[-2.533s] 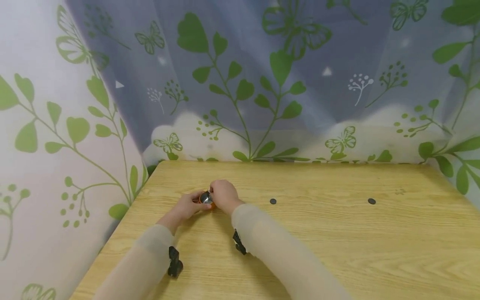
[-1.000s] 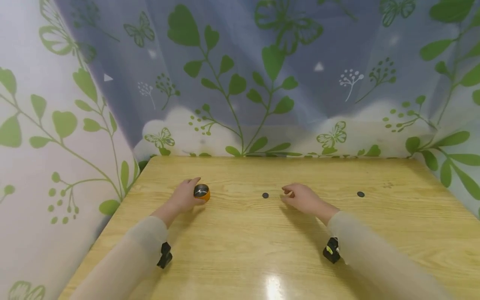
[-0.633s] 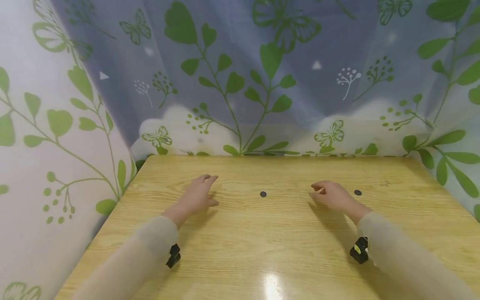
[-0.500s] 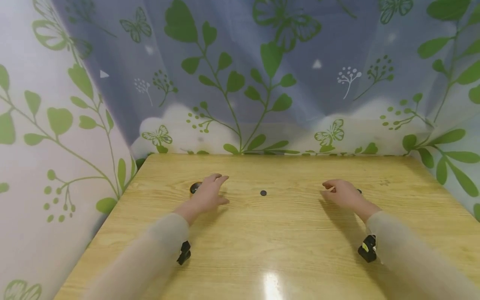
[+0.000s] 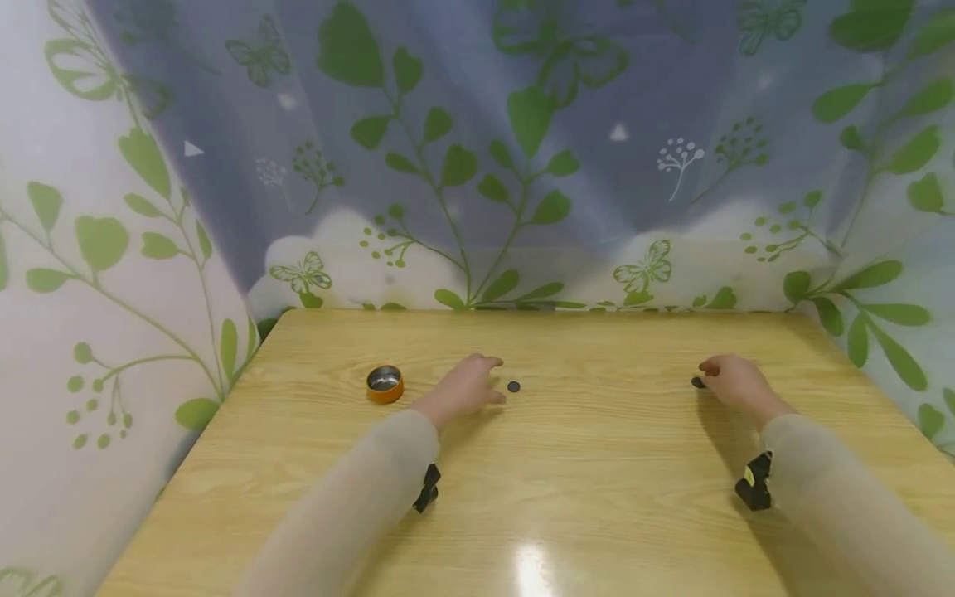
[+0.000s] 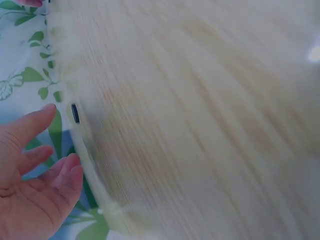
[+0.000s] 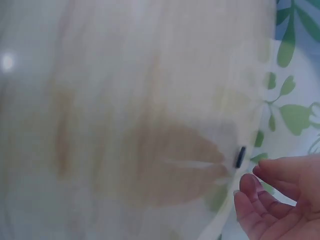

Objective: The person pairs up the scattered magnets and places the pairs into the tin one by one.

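A small orange tin [image 5: 385, 384] with a shiny metal inside stands alone on the wooden table [image 5: 582, 497], left of both hands. My left hand [image 5: 491, 378] hovers low with relaxed fingers just left of a small black disc [image 5: 513, 386]; the left wrist view shows that disc [image 6: 75, 113] a short way past my fingertips [image 6: 47, 109]. My right hand [image 5: 707, 373] is at the right, fingers loosely curled, right beside a second black disc [image 5: 697, 382]. In the right wrist view this disc [image 7: 240, 156] lies just off my fingertips [image 7: 247, 182]. Neither hand holds anything.
A curtain [image 5: 477, 149] printed with green leaves and butterflies closes off the back and both sides of the table. Beige sleeves cover both forearms, each with a black wrist camera [image 5: 428, 487]. A light glare sits near the front edge.
My left hand let go of the orange tin and moved right toward the middle disc. My right hand travelled right across the table to the far right disc.
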`<state>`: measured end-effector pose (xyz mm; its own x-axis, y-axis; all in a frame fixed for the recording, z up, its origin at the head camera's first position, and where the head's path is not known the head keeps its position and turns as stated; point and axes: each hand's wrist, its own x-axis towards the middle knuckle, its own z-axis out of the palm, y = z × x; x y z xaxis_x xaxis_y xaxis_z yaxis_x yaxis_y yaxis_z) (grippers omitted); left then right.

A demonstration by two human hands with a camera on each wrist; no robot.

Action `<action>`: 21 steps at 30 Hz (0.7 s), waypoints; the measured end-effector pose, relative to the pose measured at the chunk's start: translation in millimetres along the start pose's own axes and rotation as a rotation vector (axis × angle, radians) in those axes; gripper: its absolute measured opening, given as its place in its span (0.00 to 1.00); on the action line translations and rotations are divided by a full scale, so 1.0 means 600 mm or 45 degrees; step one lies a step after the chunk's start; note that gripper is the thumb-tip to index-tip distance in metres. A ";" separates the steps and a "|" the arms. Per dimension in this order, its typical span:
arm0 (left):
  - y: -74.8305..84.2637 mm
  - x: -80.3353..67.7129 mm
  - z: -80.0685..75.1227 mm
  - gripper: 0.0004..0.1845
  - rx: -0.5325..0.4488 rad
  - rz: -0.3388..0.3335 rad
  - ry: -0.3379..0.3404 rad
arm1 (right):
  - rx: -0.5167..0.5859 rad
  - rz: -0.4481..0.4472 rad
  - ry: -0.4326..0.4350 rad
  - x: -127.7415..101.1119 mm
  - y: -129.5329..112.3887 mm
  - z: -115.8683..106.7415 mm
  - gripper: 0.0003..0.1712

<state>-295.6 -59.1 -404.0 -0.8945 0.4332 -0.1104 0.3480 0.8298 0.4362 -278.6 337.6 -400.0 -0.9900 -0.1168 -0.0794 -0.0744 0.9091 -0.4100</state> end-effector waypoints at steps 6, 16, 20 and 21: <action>0.018 0.021 0.023 0.30 0.043 -0.045 -0.010 | 0.006 -0.016 0.014 0.013 0.037 0.017 0.18; 0.024 0.038 0.034 0.14 0.032 -0.095 0.046 | -0.026 -0.057 0.008 0.015 0.013 0.020 0.12; 0.022 0.042 0.033 0.11 -0.042 -0.090 0.080 | -0.018 -0.059 0.005 0.021 0.001 0.024 0.11; 0.022 0.042 0.032 0.10 -0.060 -0.091 0.076 | -0.020 -0.060 0.000 0.022 -0.001 0.026 0.10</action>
<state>-308.4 -30.5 -418.5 -0.9322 0.3508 -0.0896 0.2707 0.8397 0.4708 -290.0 329.3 -414.9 -0.9853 -0.1599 -0.0606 -0.1230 0.9087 -0.3988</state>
